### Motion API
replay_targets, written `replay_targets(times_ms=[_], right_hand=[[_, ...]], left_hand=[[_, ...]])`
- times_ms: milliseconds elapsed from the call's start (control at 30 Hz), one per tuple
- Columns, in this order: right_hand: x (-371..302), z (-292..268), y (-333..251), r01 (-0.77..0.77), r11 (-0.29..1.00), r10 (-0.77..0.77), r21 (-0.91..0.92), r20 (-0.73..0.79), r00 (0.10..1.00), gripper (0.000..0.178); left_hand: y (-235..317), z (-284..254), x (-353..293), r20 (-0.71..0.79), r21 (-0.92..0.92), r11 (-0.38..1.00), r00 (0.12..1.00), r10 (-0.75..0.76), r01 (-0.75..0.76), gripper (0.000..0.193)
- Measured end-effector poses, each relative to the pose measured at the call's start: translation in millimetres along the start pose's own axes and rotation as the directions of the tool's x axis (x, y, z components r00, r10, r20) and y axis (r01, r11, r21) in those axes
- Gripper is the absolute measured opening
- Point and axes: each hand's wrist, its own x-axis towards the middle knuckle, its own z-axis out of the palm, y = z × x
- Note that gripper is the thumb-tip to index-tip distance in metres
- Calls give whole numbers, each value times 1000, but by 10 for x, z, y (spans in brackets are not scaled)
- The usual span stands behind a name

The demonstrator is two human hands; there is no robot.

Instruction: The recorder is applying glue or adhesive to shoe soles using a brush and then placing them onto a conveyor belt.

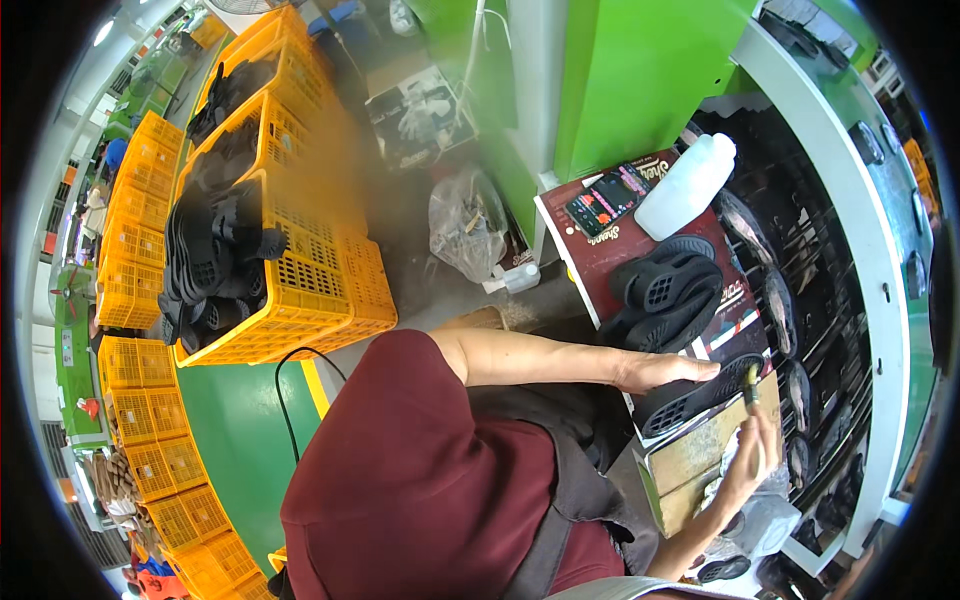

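A black shoe sole [672, 408] lies at the edge of the work surface, with my left hand [662, 372] closed on its near side, thumb stretched along the top. In my right hand [752, 452] is a small brush [752, 388], its tip against the far end of the sole. Behind my left hand, several more black soles [668, 285] are piled on a dark red printed board [590, 262]. Under the brush side lies a tan, stained board [690, 485].
A white plastic bottle [688, 188] and a phone [607, 202] lie behind the soles. To the right, a dark conveyor rack [800, 240] carries soles. Stacked yellow crates [310, 300] with black soles stand at left. A clear plastic bag [466, 225] sits on the floor.
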Motion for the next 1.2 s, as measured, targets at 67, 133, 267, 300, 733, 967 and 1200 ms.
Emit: replay_targets(times_ms=[67, 133, 267, 300, 733, 967, 1200], right_hand=[[-89, 35, -133, 245, 955, -205, -166, 230, 952, 19], [-203, -4, -300, 304, 952, -302, 42, 317, 899, 17], [-265, -84, -345, 80, 997, -80, 12, 1, 997, 16], [-193, -79, -275, 217, 958, -217, -187, 23, 976, 16], [-532, -303, 224, 47, 637, 289, 770, -295, 911, 30], [-833, -472, 216, 141, 789, 274, 598, -547, 791, 26], [-1128, -734, 221, 279, 780, 330, 560, -748, 576, 23]], left_hand=[[-31, -119, 42, -9, 111, 993, 1000, -29, 29, 55], [-8, -156, 49, -13, 85, 996, 1000, -26, 27, 46], [56, 57, 149, -38, -33, 997, 997, -69, 68, 43], [39, 103, 183, -91, -69, 995, 993, -80, 74, 43], [-31, 200, 224, 50, 469, 883, 999, -1, -22, 56], [59, 596, 553, 167, 378, 909, 953, -252, 174, 63], [793, 1875, 2271, 463, 300, 929, 885, 55, -215, 68]])
